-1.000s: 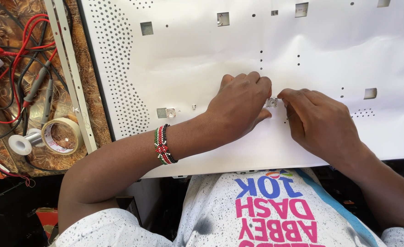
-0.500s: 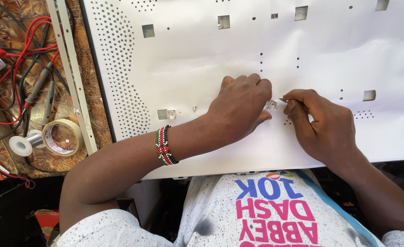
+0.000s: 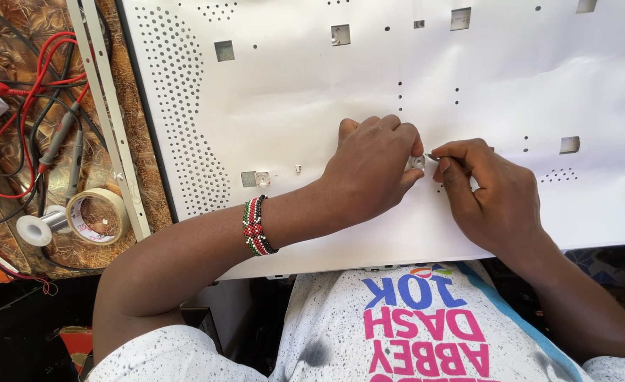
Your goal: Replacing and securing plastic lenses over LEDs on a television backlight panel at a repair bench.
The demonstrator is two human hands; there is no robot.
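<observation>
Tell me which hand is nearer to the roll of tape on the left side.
Left. The left hand rests on the white panel, right of the roll of tape. The right hand is farther right, beyond the left hand.

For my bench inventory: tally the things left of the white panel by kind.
Tape roll: 1
Solder spool: 1
Test probes: 2
Metal strips: 2
Total: 6

Both the left hand and right hand are on the white panel, pinching a small clear part.
</observation>
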